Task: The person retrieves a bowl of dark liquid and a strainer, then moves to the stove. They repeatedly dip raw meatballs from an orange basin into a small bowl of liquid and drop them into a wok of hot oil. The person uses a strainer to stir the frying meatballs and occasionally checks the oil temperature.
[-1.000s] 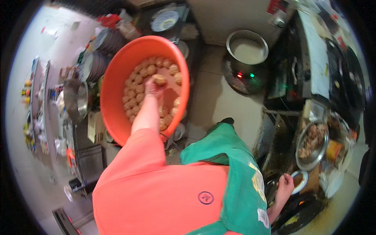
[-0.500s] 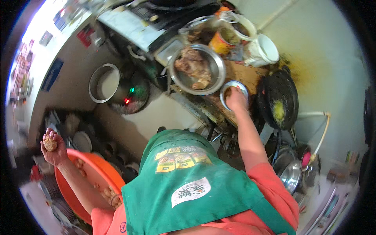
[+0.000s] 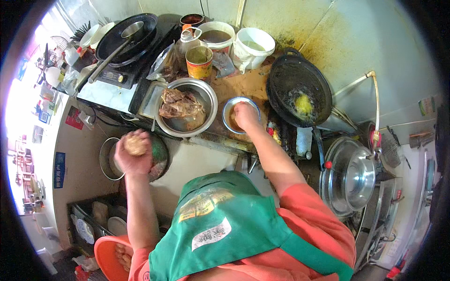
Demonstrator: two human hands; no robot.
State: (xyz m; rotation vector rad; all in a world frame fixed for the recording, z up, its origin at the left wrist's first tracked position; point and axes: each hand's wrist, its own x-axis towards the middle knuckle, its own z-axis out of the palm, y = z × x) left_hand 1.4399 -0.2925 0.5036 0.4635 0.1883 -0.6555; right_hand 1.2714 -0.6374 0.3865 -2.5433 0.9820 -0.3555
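My left hand [image 3: 133,157] is raised, its fingers curled round a round golden-brown bun [image 3: 136,145]. My right hand [image 3: 245,115] reaches into a small blue-rimmed white bowl [image 3: 226,111] of brownish liquid. Its fingers are bent together and dip inside the bowl; their tips are hidden, and what they hold, if anything, cannot be seen. Left of that bowl, a large metal basin [image 3: 212,100] contains a big piece of cooked meat [image 3: 180,105]. To the right, something yellow-green [image 3: 303,105] bubbles in a dark wok [image 3: 286,77].
Behind the basin stand an orange-yellow can [image 3: 199,71], two white buckets and a bottle. A frying pan [image 3: 126,40] with a ladle sits on a cooktop at far left. Below my left arm is an orange tub [image 3: 107,250] of pale lumps. Metal bowls [image 3: 354,180] are stacked at right.
My left hand has swung forward from above the orange tub to near the metal basin, still holding the bun. My right hand remains in the bowl. The view has turned and shifted.
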